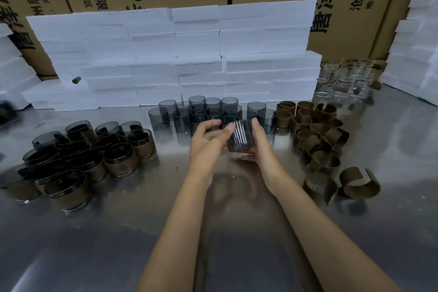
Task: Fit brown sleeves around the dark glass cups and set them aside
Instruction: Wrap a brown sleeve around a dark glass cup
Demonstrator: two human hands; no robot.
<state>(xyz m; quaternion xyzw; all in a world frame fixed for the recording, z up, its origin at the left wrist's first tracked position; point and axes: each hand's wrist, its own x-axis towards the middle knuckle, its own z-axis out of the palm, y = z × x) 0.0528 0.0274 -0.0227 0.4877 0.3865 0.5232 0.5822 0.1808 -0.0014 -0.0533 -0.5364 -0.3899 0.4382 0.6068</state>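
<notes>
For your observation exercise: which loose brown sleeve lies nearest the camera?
The open C-shaped sleeve at far right, apart from the pile, gap facing up-right.

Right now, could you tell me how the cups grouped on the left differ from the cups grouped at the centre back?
The left cups wear brown sleeves around their lower halves; the centre-back cups are bare. The left cups stand nearer the person, the centre-back cups against the white foam blocks. Both groups are dark glass, upright on the metal table.

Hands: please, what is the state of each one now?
Left hand: closed on the dark glass cup, at its left side.
Right hand: closed on the same cup, at its right side.
</notes>
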